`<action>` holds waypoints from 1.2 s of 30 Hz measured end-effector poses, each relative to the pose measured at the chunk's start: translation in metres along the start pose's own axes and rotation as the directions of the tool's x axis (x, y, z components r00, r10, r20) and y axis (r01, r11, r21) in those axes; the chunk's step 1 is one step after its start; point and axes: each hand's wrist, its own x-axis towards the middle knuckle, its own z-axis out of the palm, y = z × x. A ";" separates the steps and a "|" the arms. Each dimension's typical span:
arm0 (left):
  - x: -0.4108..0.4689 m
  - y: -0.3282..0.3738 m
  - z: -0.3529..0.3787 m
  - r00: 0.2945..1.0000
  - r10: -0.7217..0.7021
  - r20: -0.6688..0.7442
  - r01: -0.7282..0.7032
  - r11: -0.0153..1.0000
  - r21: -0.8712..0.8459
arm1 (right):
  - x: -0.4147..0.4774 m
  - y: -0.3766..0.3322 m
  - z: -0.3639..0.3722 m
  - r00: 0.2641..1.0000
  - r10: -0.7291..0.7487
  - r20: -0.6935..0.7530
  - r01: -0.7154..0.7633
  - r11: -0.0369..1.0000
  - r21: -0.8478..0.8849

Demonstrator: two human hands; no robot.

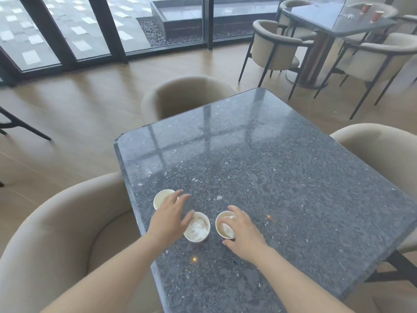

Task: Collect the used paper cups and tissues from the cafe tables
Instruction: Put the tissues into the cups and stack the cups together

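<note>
Gathering cups near the table (pixel 282 172) edge, you grip the right cup (pixel 220 227) with your right hand (pixel 243 232) while your left hand (pixel 170 214) hovers, fingers spread, beside the middle cup (pixel 199 230), likely your next grasp.

Three paper cups stand close together near the left edge of the dark stone table (pixel 270 166). The left cup (pixel 160 199) is empty. The middle cup (pixel 208 225) and the right cup (pixel 218 228) each hold crumpled tissue (pixel 196 229). The left hand (pixel 169 219) is spread over the left and middle cups. The right hand (pixel 243 232) grips the right cup. Beige chairs (pixel 67 222) surround the table.
</note>
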 end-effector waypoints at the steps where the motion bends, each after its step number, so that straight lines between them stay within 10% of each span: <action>1: 0.005 -0.005 -0.004 1.000 -0.022 -0.014 0.023 1.000 0.009 | 0.001 0.000 0.000 1.000 -0.002 -0.010 0.002 1.000 0.006; 11: 0.044 -0.032 -0.006 0.948 -0.213 0.238 0.175 0.970 0.168 | 0.004 0.012 -0.003 0.999 0.026 -0.030 -0.025 0.999 0.045; 23: 0.085 0.042 0.020 0.978 0.135 0.158 -0.142 0.989 0.032 | -0.003 0.042 -0.009 0.976 0.173 -0.129 -0.158 0.980 0.116; 30: 0.067 0.088 0.059 0.843 0.308 0.441 -0.317 0.947 -0.056 | -0.024 0.067 -0.019 0.938 0.282 -0.202 -0.243 0.950 0.196; 36: 0.062 0.084 0.045 0.902 0.276 0.333 -0.258 0.961 -0.099 | -0.012 0.043 -0.062 0.884 0.169 -0.436 -0.033 0.952 0.304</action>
